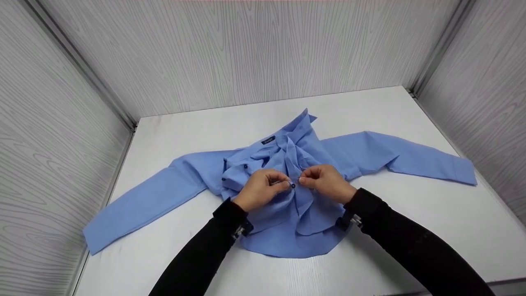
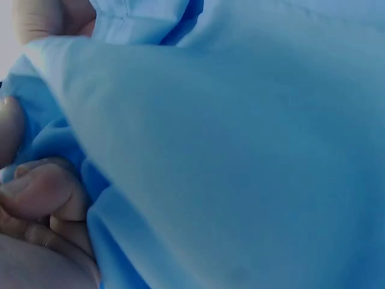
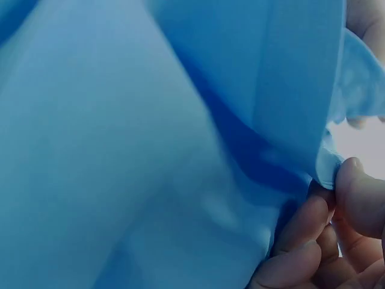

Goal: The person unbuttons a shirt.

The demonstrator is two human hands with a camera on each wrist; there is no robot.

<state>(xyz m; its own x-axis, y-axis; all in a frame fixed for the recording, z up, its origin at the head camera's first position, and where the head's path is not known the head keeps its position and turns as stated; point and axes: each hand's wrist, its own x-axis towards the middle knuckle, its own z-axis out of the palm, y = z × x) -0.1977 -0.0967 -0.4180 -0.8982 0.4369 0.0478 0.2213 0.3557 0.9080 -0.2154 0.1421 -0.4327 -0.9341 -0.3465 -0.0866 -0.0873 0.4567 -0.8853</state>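
A blue long-sleeved shirt (image 1: 287, 242) lies on a white table, its sleeves spread to both sides and its front bunched up in the middle. At the front edge the left hand (image 1: 263, 189) pinches the fabric beside a dark button (image 1: 293, 186). Just to the right, the right hand (image 1: 324, 181) pinches the other front edge between thumb and fingers. In the right wrist view, a thumb (image 3: 361, 198) presses a folded edge of cloth against the fingers. Loose cloth fills most of the left wrist view, hiding part of the left hand (image 2: 45, 198).
The white table (image 1: 164, 246) is bounded by wood-grain panels at the back (image 1: 263, 53) and both sides. A dark label (image 1: 268, 140) shows inside the collar. More dark buttons sit on the left part of the shirt. Each wrist wears a small strapped device.
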